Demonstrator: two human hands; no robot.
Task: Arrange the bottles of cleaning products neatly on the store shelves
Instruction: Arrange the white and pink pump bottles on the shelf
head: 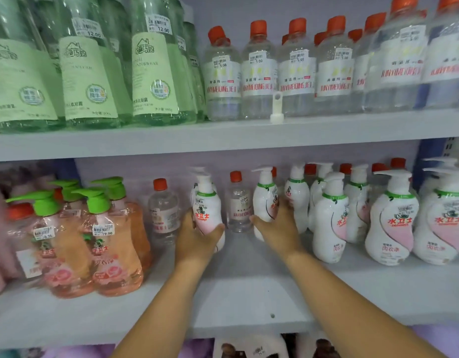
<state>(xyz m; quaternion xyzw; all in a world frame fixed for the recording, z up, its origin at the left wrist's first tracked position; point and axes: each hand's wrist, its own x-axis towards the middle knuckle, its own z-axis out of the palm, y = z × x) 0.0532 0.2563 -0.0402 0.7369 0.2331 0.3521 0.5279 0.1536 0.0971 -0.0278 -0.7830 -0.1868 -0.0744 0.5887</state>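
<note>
Both hands are in on the lower shelf [249,293]: left hand [195,239] wrapped round a white pump bottle [206,210], its base hidden behind the palm; right hand [277,228] clasping a second white bottle [265,200], fingers out of sight behind it. Between them, at 12 o'clock, stands a small clear red-capped bottle [238,202]. At 9 o'clock the orange pump bottles [112,244] blur, labels hard to read

The green bottles [89,73] lose their tops to the upper edge; the right hand [276,224] covers the lower half of a white pump bottle [265,200]; small label print blurs
</note>
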